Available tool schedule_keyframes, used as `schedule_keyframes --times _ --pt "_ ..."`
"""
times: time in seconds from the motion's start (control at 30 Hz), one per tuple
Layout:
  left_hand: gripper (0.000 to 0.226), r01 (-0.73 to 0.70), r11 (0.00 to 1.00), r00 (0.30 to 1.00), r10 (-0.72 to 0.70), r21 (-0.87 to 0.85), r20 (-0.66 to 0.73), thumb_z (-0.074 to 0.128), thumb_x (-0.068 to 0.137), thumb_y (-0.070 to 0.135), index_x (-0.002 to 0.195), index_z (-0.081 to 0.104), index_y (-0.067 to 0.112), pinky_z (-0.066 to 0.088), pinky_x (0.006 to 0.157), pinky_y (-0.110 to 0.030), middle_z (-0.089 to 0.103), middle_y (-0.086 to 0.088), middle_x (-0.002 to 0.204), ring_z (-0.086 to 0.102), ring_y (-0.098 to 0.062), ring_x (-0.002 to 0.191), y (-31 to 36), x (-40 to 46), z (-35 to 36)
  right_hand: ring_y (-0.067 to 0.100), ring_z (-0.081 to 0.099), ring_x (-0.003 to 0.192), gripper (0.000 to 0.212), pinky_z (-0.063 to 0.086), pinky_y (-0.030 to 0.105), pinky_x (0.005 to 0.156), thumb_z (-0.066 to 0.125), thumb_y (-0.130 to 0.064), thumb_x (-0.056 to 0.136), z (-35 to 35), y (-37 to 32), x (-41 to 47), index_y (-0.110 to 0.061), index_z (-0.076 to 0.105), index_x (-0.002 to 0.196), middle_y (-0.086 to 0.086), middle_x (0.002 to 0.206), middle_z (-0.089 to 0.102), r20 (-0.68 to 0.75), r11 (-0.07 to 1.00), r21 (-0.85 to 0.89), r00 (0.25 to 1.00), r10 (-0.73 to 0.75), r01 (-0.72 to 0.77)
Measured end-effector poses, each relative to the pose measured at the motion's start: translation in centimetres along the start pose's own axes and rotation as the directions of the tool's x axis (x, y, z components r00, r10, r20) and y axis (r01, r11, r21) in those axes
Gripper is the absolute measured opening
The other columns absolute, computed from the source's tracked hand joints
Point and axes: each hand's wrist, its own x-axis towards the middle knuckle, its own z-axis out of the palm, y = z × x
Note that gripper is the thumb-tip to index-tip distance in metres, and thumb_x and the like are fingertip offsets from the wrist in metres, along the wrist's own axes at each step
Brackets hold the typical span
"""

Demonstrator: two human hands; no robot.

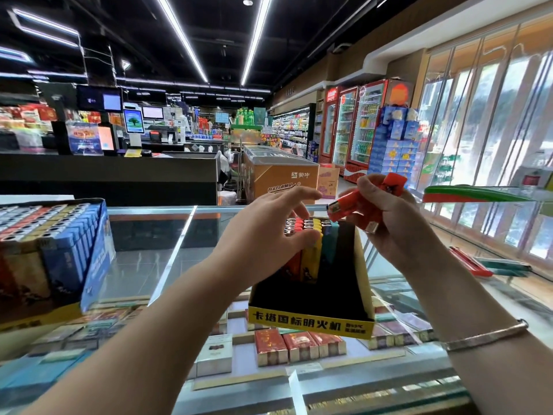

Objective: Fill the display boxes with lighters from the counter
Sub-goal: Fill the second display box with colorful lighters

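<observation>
Glass counter (167, 235), half-filled display box (311, 317), left hand (269, 232) pressing lighters (302, 226), right hand (389, 223) gripping orange lighters (353, 209)

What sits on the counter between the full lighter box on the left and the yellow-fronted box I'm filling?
Head view: nothing stands there. Between the full box and the yellow-fronted box is bare glass counter, crossed only by the left forearm.

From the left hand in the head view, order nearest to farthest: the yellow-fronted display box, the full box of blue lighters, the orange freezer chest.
1. Yellow-fronted display box, under the left hand.
2. Full box of blue lighters, far left on the counter.
3. Orange freezer chest, beyond the counter.
</observation>
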Motion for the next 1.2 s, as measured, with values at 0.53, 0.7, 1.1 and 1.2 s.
schedule_keyframes --times 0.53,0.7,1.1,1.2 --pt "0.021 -0.225 0.947 0.894 0.295 0.23 -0.336 0.059 0.088 0.029 0.104 0.07 0.022 0.054 0.056 -0.035 0.069 0.003 0.091 0.064 -0.017 0.08 1.0 -0.3 0.0 0.025 0.067 0.057 0.023 0.054 0.026 0.05 0.054 -0.03 0.086 -0.1 0.5 -0.2 -0.012 0.067 0.092 0.019 0.075 0.069 0.34 0.991 -0.131 0.939 0.05 -0.006" --pt "0.024 -0.128 0.992 0.849 0.117 0.014 -0.516 0.052 0.093 0.022 0.104 0.065 0.006 0.055 0.064 -0.034 0.062 -0.004 0.102 0.062 -0.019 0.082 1.0 0.2 -0.6 0.028 0.068 0.059 0.029 0.054 0.028 0.05 0.051 -0.032 0.086 0.4 0.6 -0.2 -0.005 0.058 0.094 0.018 0.077 0.07 0.233 0.981 -0.187 0.972 -0.001 0.046" --pt "0.018 0.012 0.924 0.983 -0.081 -0.382 -0.167 0.073 0.075 0.012 0.082 0.069 0.028 0.053 0.069 -0.018 0.069 0.013 0.074 0.065 -0.005 0.07 0.3 0.2 -2.3 0.023 0.068 0.071 0.022 0.054 0.025 0.065 0.045 -0.016 0.096 0.7 0.8 -0.2 -0.007 0.057 0.08 0.006 0.07 0.07 -0.01 0.947 -0.31 0.996 -0.09 0.083" --pt "0.014 0.008 0.986 0.999 -0.015 -0.168 -0.044 0.073 0.076 0.018 0.084 0.072 0.029 0.055 0.069 -0.027 0.068 0.017 0.079 0.062 -0.004 0.071 0.3 0.1 -1.6 0.024 0.068 0.07 0.023 0.055 0.026 0.065 0.045 -0.016 0.096 0.8 0.6 -0.4 -0.008 0.058 0.078 0.006 0.068 0.07 -0.02 0.954 -0.292 0.997 -0.079 0.07"
